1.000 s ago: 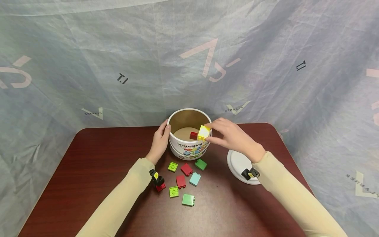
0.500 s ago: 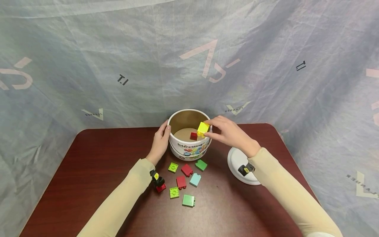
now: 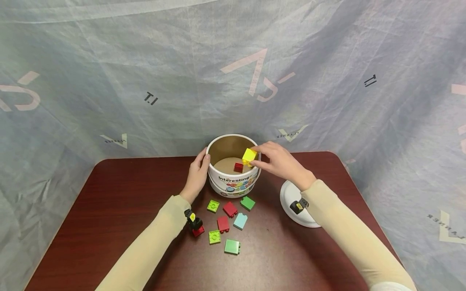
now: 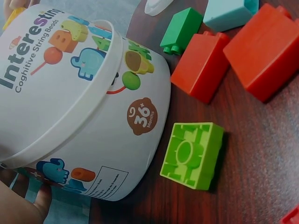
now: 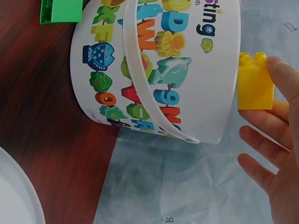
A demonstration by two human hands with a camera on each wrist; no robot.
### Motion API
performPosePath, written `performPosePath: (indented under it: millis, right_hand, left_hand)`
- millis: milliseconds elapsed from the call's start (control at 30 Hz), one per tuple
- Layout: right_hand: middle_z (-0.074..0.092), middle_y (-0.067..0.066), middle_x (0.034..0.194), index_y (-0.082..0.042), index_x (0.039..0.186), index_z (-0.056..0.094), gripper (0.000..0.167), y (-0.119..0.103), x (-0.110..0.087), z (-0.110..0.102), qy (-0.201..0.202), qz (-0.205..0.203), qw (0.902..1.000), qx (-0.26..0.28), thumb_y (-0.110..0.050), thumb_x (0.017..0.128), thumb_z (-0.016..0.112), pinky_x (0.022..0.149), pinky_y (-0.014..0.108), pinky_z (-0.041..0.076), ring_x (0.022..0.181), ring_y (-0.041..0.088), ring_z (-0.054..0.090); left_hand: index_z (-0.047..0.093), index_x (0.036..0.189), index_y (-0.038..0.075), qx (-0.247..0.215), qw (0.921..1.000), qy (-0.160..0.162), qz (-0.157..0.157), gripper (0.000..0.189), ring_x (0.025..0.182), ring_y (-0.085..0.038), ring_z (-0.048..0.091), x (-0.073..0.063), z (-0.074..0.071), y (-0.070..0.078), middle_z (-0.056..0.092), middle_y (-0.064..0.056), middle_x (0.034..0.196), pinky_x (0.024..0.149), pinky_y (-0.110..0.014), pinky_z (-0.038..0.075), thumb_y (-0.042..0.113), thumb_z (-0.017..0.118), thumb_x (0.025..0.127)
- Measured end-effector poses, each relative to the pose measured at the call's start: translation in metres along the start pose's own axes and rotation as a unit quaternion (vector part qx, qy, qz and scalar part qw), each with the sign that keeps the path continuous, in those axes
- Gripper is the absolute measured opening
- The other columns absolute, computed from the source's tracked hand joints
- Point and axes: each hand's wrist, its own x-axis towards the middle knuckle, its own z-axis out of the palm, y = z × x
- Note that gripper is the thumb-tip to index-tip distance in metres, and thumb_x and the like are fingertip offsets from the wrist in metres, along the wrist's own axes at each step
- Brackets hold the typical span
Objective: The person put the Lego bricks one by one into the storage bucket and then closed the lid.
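While the yellow block is hanging above the right part of the white bucket's opening, near its rim, the right hand is pinching it between thumb and fingers. The left hand is gripping the left side of the bucket, its thumb lying at the rim. A small red block is resting on the floor inside the bucket. Just in front of the bucket, a dark green block, two larger red blocks, a light blue block and a lime block are lying on the table; farther from it, a second lime block and a pale green block are lying. Right of the bucket, a white lid is resting, partly covered by the right sleeve. Behind the bucket, a grey printed cloth is hanging.
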Motion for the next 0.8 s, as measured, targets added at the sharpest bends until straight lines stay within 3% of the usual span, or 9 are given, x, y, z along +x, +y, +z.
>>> performPosePath:
  millis: [567,667,800]
  right_hand:
    - [0.074,0.008,0.108,-0.003,0.123,0.074,0.042,-0.001,0.002,0.010,-0.013,-0.005,0.9995,-0.027,-0.032,0.093,0.081,0.084,0.041,0.052,0.098,0.026,0.061]
    - [0.075,0.008,0.108,-0.003,0.122,0.074,0.042,0.000,0.002,0.010,-0.014,-0.010,0.9995,-0.027,-0.032,0.093,0.082,0.085,0.041,0.052,0.097,0.026,0.060]
    - [0.075,0.008,0.108,-0.002,0.122,0.074,0.043,0.000,0.001,0.011,-0.017,-0.014,0.9994,-0.028,-0.032,0.092,0.082,0.086,0.041,0.053,0.098,0.027,0.061]
  left_hand:
    - [0.039,0.161,0.007,-0.015,0.9999,-0.001,0.000,0.052,0.152,-0.029,0.036,0.000,0.001,-0.002,0.040,-0.013,0.164,0.123,-0.048,0.034,0.027,0.045,0.114]
    - [0.036,0.162,0.004,-0.010,0.9999,-0.004,-0.007,0.052,0.153,-0.031,0.034,-0.001,0.001,0.004,0.038,-0.015,0.165,0.124,-0.048,0.032,0.024,0.043,0.114]
    - [0.036,0.161,0.000,-0.002,0.9999,-0.011,-0.011,0.051,0.152,-0.032,0.035,-0.009,-0.002,0.026,0.037,-0.017,0.165,0.123,-0.047,0.033,0.020,0.043,0.114]
